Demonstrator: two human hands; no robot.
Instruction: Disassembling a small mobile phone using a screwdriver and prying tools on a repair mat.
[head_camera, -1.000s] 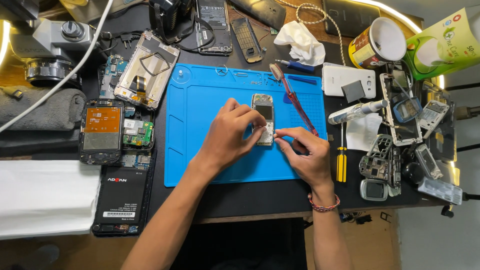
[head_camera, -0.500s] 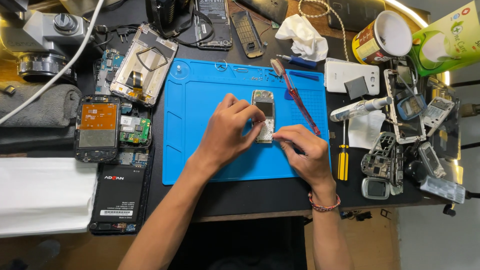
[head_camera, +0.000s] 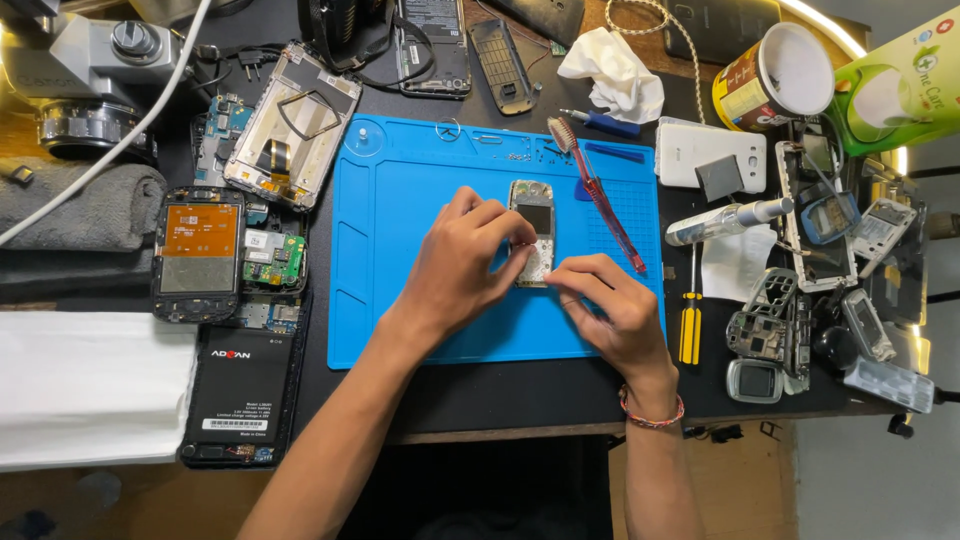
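A small opened phone (head_camera: 533, 215) with a dark screen lies upright in the middle of a blue work mat (head_camera: 400, 200). My left hand (head_camera: 460, 265) curls over its left side, with fingertips on the lower half of the phone. My right hand (head_camera: 610, 310) sits at the phone's lower right, its fingers pinched together around what looks like a thin tool, mostly hidden. The tip meets the phone's bottom edge.
A red toothbrush (head_camera: 600, 200) lies on the mat to the right, and a yellow-handled screwdriver (head_camera: 690, 325) sits beside the mat. Phone shells and parts (head_camera: 800, 300) crowd the right side. Dismantled phones (head_camera: 197, 250), a black battery (head_camera: 240, 385) and a white cloth (head_camera: 80, 385) lie left.
Both hands stay on the small phone. My right hand has shifted slightly along its lower edge. The view has drifted a little.
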